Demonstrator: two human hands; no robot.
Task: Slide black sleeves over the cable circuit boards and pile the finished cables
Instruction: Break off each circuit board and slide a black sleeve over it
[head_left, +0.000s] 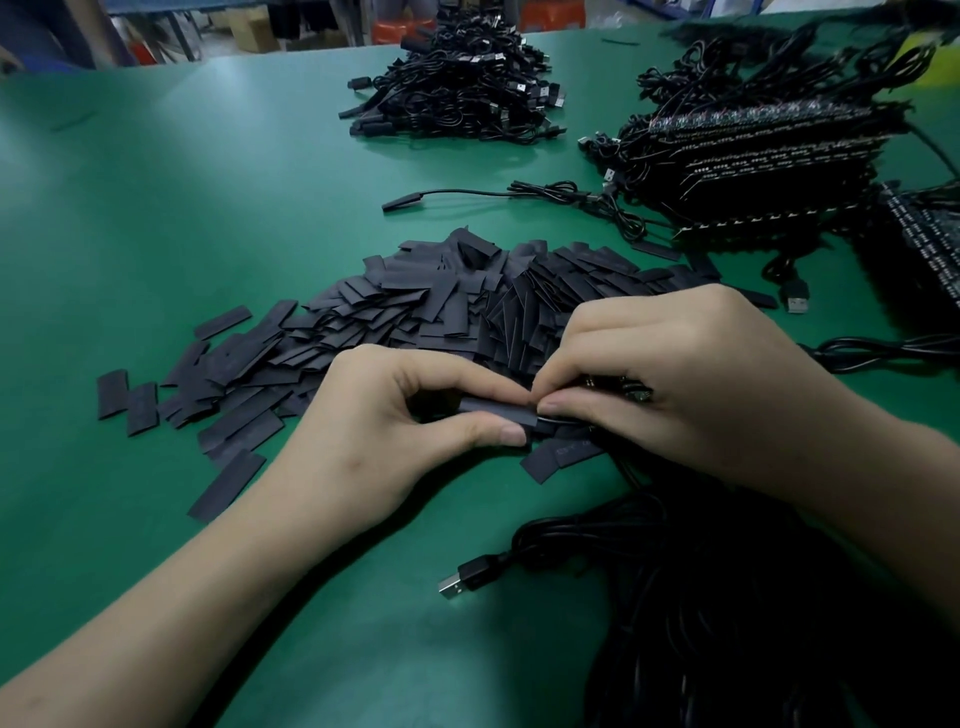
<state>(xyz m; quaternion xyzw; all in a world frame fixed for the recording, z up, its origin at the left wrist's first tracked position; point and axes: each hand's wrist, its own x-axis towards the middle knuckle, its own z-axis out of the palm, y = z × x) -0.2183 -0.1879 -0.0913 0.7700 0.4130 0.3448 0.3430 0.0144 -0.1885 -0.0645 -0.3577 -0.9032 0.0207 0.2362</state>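
Nearest, low left: bare forearm across green table. Beyond it, loose sleeve heap. Left hand pinching one black sleeve between thumb and curled fingers. Right hand touching it, fingers curled round circuit board, mostly hidden, apparently at sleeve mouth. Dark cable bundle trailing off right.

Likely snags: flattened mouth catching a board corner; skewed entry buckling sleeve; hard tugging straining wire joints; USB plug dragging loose sleeves about.

Finished pile far across table, well apart. Containers: only cardboard boxes in far background, contents not discernible.
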